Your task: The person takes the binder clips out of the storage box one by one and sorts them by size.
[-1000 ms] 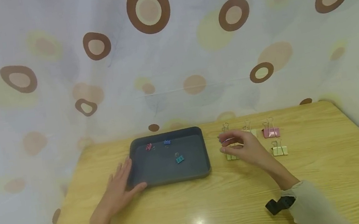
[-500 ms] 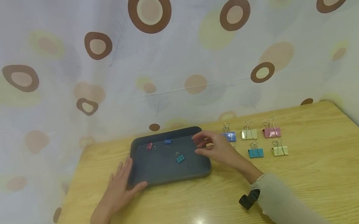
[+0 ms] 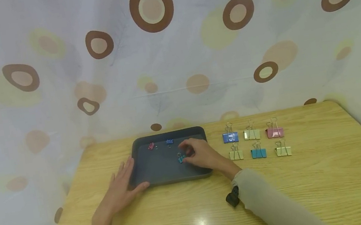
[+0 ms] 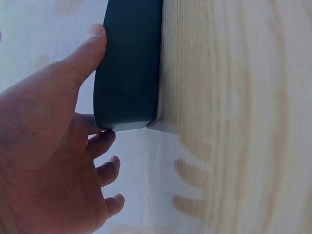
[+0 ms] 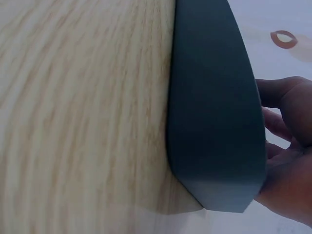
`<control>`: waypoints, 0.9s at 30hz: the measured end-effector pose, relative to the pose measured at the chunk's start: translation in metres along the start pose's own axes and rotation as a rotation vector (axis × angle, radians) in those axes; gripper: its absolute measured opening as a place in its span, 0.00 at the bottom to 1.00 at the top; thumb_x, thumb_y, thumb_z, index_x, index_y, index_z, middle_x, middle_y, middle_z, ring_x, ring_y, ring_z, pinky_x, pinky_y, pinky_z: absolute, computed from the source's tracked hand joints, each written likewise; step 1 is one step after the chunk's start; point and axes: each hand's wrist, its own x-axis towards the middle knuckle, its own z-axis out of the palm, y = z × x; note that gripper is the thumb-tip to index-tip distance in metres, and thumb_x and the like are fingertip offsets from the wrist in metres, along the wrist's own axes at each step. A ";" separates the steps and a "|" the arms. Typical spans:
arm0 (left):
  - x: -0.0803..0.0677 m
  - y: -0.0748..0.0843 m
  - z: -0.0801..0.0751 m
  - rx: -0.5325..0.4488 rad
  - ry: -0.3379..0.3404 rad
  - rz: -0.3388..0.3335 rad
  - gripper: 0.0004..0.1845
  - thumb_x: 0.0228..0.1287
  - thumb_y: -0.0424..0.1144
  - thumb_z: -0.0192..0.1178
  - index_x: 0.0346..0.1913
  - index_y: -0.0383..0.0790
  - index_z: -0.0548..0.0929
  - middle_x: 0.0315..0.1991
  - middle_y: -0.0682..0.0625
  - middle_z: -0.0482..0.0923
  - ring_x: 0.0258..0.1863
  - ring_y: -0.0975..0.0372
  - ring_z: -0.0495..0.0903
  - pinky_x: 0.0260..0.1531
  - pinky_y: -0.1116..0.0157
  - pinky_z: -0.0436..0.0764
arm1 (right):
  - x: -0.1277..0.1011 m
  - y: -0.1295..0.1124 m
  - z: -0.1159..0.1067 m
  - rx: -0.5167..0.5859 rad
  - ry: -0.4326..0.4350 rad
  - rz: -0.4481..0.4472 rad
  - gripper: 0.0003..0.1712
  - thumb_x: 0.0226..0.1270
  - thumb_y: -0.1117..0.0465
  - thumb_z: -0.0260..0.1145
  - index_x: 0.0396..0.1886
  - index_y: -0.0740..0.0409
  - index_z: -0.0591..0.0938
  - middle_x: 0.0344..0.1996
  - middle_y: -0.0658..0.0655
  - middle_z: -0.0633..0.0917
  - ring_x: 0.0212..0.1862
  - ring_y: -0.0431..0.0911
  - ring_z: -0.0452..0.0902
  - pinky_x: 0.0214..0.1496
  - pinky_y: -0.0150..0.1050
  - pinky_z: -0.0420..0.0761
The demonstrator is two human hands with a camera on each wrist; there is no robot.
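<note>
Table-top tray (image 3: 204, 151): flat left hand (image 3: 120, 189) braces its edge; right hand (image 3: 199, 155) seemingly pinches teal clip (image 3: 181, 159).

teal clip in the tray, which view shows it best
The head view: the teal clip lies inside the tray, at the right hand's fingertips. Both wrist views show only the tray's outer wall and part of a hand, no clip.

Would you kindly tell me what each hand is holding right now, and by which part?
The left hand holds nothing; it rests flat against the tray at its left wall. The right hand is inside the tray; its fingers hide any hold.
</note>
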 end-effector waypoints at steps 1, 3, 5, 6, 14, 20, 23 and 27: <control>0.000 0.000 0.000 0.000 0.000 0.000 0.53 0.70 0.63 0.61 0.82 0.35 0.49 0.83 0.41 0.44 0.80 0.39 0.42 0.73 0.32 0.41 | 0.002 0.000 0.002 -0.016 -0.004 0.007 0.24 0.61 0.69 0.77 0.57 0.64 0.83 0.51 0.60 0.85 0.48 0.52 0.84 0.50 0.39 0.85; 0.000 0.001 0.000 0.001 0.002 0.000 0.53 0.70 0.63 0.61 0.82 0.35 0.49 0.83 0.41 0.45 0.80 0.39 0.42 0.73 0.32 0.41 | 0.005 0.000 0.006 -0.038 -0.014 0.025 0.23 0.59 0.69 0.77 0.55 0.64 0.84 0.50 0.59 0.86 0.47 0.51 0.84 0.50 0.41 0.85; 0.000 0.001 -0.001 0.001 0.004 0.000 0.53 0.70 0.63 0.61 0.82 0.35 0.49 0.83 0.40 0.45 0.80 0.39 0.42 0.73 0.32 0.41 | 0.008 0.001 0.009 -0.054 -0.018 0.054 0.22 0.57 0.70 0.78 0.53 0.63 0.85 0.48 0.58 0.87 0.47 0.50 0.84 0.51 0.42 0.84; -0.001 0.001 -0.001 0.001 0.006 0.000 0.53 0.70 0.63 0.61 0.82 0.35 0.50 0.83 0.40 0.45 0.80 0.39 0.42 0.73 0.32 0.41 | 0.010 0.002 0.011 -0.069 -0.020 0.064 0.21 0.57 0.70 0.78 0.51 0.62 0.86 0.46 0.57 0.87 0.46 0.49 0.83 0.51 0.42 0.84; 0.000 0.001 0.000 -0.003 0.008 0.004 0.53 0.69 0.63 0.61 0.82 0.35 0.50 0.83 0.39 0.45 0.80 0.39 0.42 0.73 0.33 0.41 | 0.014 0.005 0.018 -0.124 -0.015 0.079 0.12 0.57 0.72 0.77 0.41 0.60 0.89 0.36 0.53 0.86 0.40 0.45 0.81 0.45 0.40 0.83; -0.001 0.001 0.000 -0.028 0.038 0.032 0.53 0.69 0.62 0.63 0.82 0.33 0.51 0.82 0.37 0.48 0.79 0.37 0.44 0.72 0.31 0.42 | 0.013 0.004 0.018 -0.122 -0.028 0.058 0.08 0.59 0.72 0.76 0.37 0.59 0.89 0.31 0.51 0.87 0.33 0.40 0.79 0.38 0.35 0.81; -0.002 0.002 0.000 -0.031 0.057 0.054 0.52 0.69 0.62 0.63 0.81 0.33 0.52 0.81 0.35 0.49 0.79 0.35 0.45 0.71 0.29 0.44 | 0.013 0.003 0.018 -0.101 -0.029 0.055 0.07 0.60 0.72 0.75 0.36 0.59 0.89 0.30 0.51 0.87 0.32 0.39 0.80 0.37 0.35 0.81; -0.002 0.003 0.000 -0.025 0.060 0.059 0.52 0.69 0.62 0.62 0.81 0.32 0.52 0.81 0.35 0.49 0.79 0.35 0.45 0.70 0.29 0.44 | 0.013 0.002 0.017 -0.063 -0.014 0.053 0.07 0.60 0.73 0.74 0.36 0.59 0.88 0.31 0.51 0.88 0.32 0.39 0.82 0.38 0.35 0.82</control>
